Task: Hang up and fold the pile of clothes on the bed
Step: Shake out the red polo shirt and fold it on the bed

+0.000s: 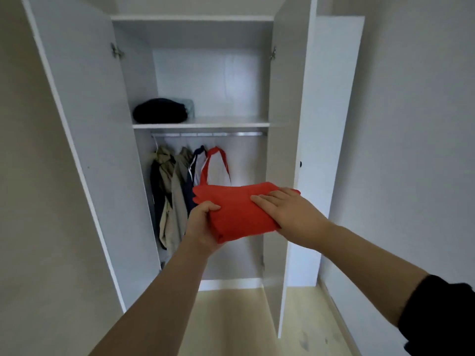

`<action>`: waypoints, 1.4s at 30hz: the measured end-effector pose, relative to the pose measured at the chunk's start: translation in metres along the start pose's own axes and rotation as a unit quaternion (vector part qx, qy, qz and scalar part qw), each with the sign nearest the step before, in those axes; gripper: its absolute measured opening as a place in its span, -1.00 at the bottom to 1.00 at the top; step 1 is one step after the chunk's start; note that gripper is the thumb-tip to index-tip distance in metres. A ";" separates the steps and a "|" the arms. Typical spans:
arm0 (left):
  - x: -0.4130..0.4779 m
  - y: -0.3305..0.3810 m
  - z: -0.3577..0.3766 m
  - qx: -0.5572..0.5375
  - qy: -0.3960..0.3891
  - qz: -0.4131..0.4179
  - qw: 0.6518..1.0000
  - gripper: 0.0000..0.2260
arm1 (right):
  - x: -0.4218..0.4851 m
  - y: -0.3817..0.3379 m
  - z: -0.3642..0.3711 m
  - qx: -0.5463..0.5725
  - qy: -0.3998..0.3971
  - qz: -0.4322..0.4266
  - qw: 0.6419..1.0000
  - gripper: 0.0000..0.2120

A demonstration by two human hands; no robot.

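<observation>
Red folded garment (239, 211) | above left hand (201, 227) | under right hand (285, 209)

I see my left hand (203, 227) gripping the folded red cloth garment (236, 209) from below, with my right hand (288, 211) flat on top. Behind stands the open white wardrobe (84, 124), with dark folded clothes (160, 111) on its shelf (218, 122) and jackets (174, 188) hanging beneath.
</observation>
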State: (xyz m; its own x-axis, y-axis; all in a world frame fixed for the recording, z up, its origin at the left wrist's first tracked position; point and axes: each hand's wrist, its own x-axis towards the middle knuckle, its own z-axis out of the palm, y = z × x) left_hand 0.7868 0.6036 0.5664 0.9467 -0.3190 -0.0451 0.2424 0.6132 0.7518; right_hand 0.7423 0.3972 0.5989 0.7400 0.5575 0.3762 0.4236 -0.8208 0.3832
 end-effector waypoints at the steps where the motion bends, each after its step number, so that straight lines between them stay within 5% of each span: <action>1: 0.008 0.011 -0.004 0.001 -0.003 0.008 1.000 -0.59 | 0.016 0.003 0.003 -0.003 0.010 -0.001 1.000 -0.41; 12: 0.185 0.085 -0.020 -0.008 0.009 0.045 0.999 -0.56 | 0.195 0.109 0.102 -0.037 0.058 0.001 0.998 -0.35; 18: 0.312 0.158 -0.007 0.008 -0.003 0.075 0.997 -0.64 | 0.314 0.188 0.135 -0.017 0.197 -0.012 0.980 -0.31; 26: 0.456 0.260 -0.046 0.008 -0.023 0.092 0.995 -0.56 | 0.474 0.238 0.178 0.006 0.253 -0.025 0.967 -0.29; 30: 0.531 0.307 -0.075 0.023 -0.046 0.114 0.992 -0.70 | 0.553 0.258 0.209 -0.049 0.270 -0.011 0.962 -0.32; 38: 0.694 0.400 -0.048 0.068 -0.038 0.117 0.990 -0.63 | 0.677 0.347 0.231 -0.200 0.309 0.071 0.927 -0.44; 40: 0.729 0.398 -0.056 0.111 -0.012 0.089 0.990 -0.65 | 0.692 0.354 0.257 -0.215 0.277 0.068 0.934 -0.50; 42: 0.761 0.383 -0.074 0.236 0.066 0.083 0.966 -0.54 | 0.700 0.349 0.293 -0.214 0.146 0.050 0.964 -0.54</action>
State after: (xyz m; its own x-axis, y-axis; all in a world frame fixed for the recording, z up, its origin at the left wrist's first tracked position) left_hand 1.6153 0.6492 0.7711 0.9905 -0.1313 0.0419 -0.0093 0.2397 0.9708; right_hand 1.5617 0.4647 0.7489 0.5606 0.5405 0.6274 0.0562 -0.7807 0.6224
